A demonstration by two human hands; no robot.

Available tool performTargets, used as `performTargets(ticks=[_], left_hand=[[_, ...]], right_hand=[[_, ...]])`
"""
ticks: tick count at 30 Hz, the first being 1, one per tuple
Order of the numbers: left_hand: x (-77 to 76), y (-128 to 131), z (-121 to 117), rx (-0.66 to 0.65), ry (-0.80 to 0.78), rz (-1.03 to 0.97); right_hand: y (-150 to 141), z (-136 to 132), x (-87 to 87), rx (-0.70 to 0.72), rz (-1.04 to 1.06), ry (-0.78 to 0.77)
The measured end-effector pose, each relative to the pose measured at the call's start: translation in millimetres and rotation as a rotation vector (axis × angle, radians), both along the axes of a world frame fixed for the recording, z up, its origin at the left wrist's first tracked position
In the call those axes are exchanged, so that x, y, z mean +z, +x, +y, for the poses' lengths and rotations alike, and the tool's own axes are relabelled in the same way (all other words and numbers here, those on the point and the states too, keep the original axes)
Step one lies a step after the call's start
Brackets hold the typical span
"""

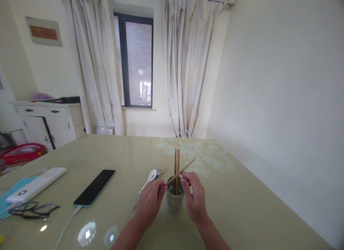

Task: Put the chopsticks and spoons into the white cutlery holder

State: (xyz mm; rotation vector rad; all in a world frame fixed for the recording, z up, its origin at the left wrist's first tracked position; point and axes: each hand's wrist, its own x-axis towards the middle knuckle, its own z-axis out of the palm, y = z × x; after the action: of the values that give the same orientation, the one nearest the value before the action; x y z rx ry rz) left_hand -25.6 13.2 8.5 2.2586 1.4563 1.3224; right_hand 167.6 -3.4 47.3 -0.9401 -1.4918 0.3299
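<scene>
A small grey cup (174, 201) stands on the table with a pair of wooden chopsticks (176, 164) upright in it. My left hand (149, 203) pinches the low end of another chopstick (185, 169), which slants up to the right over the cup's rim. My right hand (194, 198) is curled beside the cup on its right, fingertips touching that slanted chopstick near the rim. A white spoon (151, 177) and a metal utensil lie just behind my left hand.
On the glossy green table (242, 200) lie a dark phone (94, 187) with a white cable, black glasses (33, 209), a white power bank (37, 183) and a blue mask at the left. A white cabinet and red basket stand at far left; curtains and a window behind.
</scene>
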Motion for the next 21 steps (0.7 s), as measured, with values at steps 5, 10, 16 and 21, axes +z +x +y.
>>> performTargets(ticks=[5, 10, 16, 21], left_hand=[[4.7, 1, -10, -0.133, 0.087, 0.017], [3.7, -4, 4, 0.143, 0.054, -0.008], [-7.9, -10, 21, 0.289, -0.158, 0.391], [-15.1, -10, 20, 0.33, -0.22, 0.518]], right_hand=[[-6, -1, 1.4, 0.119, 0.188, -0.099], [9, 12, 11.5, 0.001, 0.544, -0.032], [28, 18, 16.4, -0.14, 0.609, 0.06], [24, 14, 16.1, -0.139, 0.455, 0.005]])
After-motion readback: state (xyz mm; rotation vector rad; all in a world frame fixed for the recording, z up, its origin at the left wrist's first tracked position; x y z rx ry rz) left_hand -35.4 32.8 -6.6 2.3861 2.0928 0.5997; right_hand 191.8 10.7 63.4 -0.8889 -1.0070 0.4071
